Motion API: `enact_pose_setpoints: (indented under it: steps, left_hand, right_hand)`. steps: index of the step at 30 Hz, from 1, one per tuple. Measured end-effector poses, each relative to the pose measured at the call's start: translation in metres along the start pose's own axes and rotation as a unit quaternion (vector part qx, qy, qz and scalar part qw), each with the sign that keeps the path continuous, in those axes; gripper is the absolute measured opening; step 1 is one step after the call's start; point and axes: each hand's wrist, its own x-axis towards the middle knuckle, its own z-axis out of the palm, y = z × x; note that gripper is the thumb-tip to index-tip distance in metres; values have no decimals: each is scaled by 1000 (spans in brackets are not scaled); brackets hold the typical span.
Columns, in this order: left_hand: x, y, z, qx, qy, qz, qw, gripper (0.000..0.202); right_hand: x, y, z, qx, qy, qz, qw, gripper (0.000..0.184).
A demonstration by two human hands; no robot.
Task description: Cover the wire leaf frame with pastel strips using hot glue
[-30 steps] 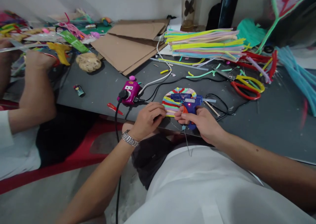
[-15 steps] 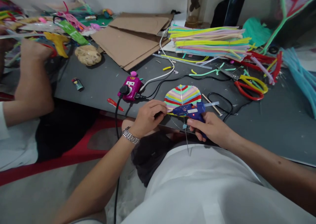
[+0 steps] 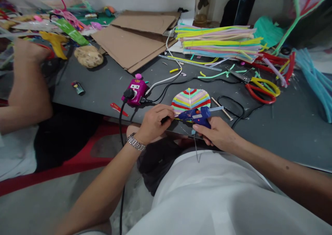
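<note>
My right hand [image 3: 216, 133] is wrapped round the handle of a blue hot glue gun [image 3: 198, 116], with a clear glue stick [image 3: 216, 109] jutting from its back end. The gun's nozzle points left, at the near left edge of a striped pipe-cleaner leaf [image 3: 191, 98]. Along the leaf's middle runs a pale rib, and a thin wire stem [image 3: 196, 148] extends toward my body. With fingers pinched together, my left hand [image 3: 157, 121] holds the leaf's left edge close to the nozzle. The glue gun hides part of the leaf's near side.
A magenta power adapter [image 3: 135, 91] with cords stands left of the leaf. Scissors [image 3: 261, 90] lie to the right, near a bundle of pipe cleaners [image 3: 220, 41]. Cardboard sheets [image 3: 137, 41] are at the back. Another person's arm [image 3: 28, 83] is at the far left.
The glue gun in my right hand has shifted slightly left along the leaf's near edge. My left hand keeps its pinch there. The whole view has moved a little.
</note>
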Motion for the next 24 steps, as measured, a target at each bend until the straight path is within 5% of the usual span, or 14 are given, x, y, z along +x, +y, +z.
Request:
enact_pose_setpoints:
  steps: [24]
  left_hand:
    - [0,-1,-1,-14,-4,-7,1000,16]
  right_hand:
    - [0,6,-5,-60,5,-49,997,34]
